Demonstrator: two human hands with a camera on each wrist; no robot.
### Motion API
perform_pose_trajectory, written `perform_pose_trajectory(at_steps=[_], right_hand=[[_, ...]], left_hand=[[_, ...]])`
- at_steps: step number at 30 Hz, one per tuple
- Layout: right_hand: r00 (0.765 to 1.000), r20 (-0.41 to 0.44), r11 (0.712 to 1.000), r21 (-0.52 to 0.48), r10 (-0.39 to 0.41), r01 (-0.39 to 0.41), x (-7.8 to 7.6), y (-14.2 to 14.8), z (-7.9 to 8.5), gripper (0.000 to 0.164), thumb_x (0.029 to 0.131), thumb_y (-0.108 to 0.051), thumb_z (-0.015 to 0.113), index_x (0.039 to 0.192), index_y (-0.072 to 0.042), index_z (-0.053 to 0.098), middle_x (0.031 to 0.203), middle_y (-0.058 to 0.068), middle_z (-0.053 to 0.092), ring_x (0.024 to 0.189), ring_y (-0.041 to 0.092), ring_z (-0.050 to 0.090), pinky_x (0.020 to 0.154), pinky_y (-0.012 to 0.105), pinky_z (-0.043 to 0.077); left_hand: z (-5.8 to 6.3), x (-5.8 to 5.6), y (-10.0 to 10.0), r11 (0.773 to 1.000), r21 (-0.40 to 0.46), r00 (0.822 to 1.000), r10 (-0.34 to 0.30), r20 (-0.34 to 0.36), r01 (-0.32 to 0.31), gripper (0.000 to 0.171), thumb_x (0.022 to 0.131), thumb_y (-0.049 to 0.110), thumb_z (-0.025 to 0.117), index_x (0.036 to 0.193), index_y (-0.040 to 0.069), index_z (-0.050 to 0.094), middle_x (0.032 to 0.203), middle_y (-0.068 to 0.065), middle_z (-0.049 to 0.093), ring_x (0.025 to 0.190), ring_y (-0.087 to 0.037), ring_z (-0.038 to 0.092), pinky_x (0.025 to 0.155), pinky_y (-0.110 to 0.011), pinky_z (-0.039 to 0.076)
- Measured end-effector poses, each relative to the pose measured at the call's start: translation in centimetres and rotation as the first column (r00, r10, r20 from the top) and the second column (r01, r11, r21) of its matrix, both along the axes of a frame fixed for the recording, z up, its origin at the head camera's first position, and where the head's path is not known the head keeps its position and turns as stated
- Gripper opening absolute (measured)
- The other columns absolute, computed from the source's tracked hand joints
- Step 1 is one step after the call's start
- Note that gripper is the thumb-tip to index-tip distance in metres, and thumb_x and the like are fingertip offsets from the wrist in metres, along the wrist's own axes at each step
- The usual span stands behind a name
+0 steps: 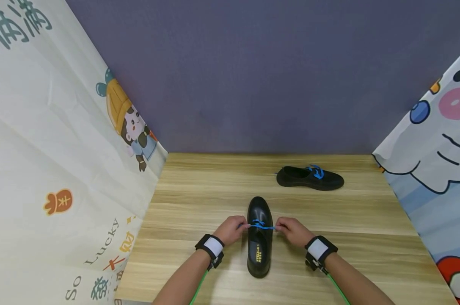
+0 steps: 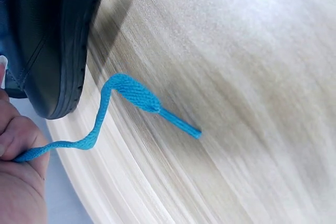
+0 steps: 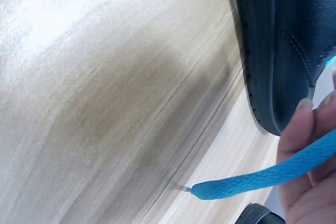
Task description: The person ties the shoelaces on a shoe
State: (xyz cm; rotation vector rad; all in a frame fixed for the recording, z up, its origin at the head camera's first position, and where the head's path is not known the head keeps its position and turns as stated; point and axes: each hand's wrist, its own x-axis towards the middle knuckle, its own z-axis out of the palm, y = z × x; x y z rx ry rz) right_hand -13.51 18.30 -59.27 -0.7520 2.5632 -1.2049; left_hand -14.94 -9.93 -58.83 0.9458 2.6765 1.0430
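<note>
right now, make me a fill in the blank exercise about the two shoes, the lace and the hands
The left hand and right hand each hold part of a ____ shoelace.
The near black lace-up shoe stands ____ the two hands.
In the head view, the far black lace-up shoe points its toe toward the ____ edge.

Missing words: blue; between; right

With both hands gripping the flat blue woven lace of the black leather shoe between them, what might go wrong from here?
If the left hand and right hand pull unevenly, the black leather shoe might slide or twist on the wood-grain tabletop. The flat blue woven lace, stretched across the shoe, might slip from either hand's grip.
</note>
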Motion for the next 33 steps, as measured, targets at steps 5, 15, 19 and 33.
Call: perform_pose_trajectory(at_steps=[5, 15, 19, 33], right_hand=[[1.0, 0.0, 1.0, 0.001, -0.012, 0.012, 0.1, 0.0, 0.1, 0.011, 0.099, -0.003, 0.058, 0.089, -0.002, 0.062, 0.079, 0.012, 0.059, 0.073, 0.006, 0.048, 0.067, 0.027, 0.042], [0.962, 0.272, 0.993, -0.101, -0.036, 0.065, -0.1, 0.6, -0.8, 0.024, 0.106, -0.014, 0.05, 0.096, 0.004, 0.062, 0.081, 0.015, 0.058, 0.072, 0.011, 0.048, 0.064, 0.025, 0.04], [0.916, 0.4, 0.988, -0.14, -0.004, 0.066, 0.0, 0.9, -1.0, 0.024, 0.106, -0.007, 0.045, 0.096, 0.01, 0.059, 0.079, 0.019, 0.06, 0.07, 0.015, 0.051, 0.062, 0.022, 0.039], [0.903, 0.39, 0.973, -0.2, 0.183, -0.11, 0.7, 1.0, -0.7, 0.031, 0.107, -0.017, 0.049, 0.095, 0.008, 0.064, 0.084, 0.02, 0.062, 0.07, 0.009, 0.051, 0.062, 0.023, 0.042]], left_hand=[[-0.3, 0.0, -0.1, 1.0, -0.001, 1.0, 0.015, 0.01, -0.015, 0.022, 0.101, 0.018, 0.061, 0.081, 0.008, 0.064, 0.075, 0.007, 0.055, 0.069, -0.004, 0.05, 0.064, -0.02, 0.043], [0.2, 0.3, -1.0, 1.0, -0.005, 0.995, 0.026, 0.092, -0.026, 0.018, 0.1, 0.018, 0.062, 0.088, 0.005, 0.069, 0.076, 0.007, 0.058, 0.07, -0.004, 0.05, 0.066, -0.021, 0.044], [0.5, 0.0, -1.4, 1.0, -0.019, 0.995, 0.024, 0.095, -0.022, 0.013, 0.098, 0.014, 0.064, 0.09, 0.005, 0.068, 0.077, 0.006, 0.059, 0.072, -0.005, 0.05, 0.067, -0.022, 0.045], [0.7, -0.3, -1.5, 0.999, 0.03, 0.991, 0.033, 0.131, -0.037, 0.015, 0.097, 0.015, 0.066, 0.083, 0.011, 0.065, 0.072, 0.01, 0.053, 0.068, -0.004, 0.048, 0.065, -0.021, 0.043]])
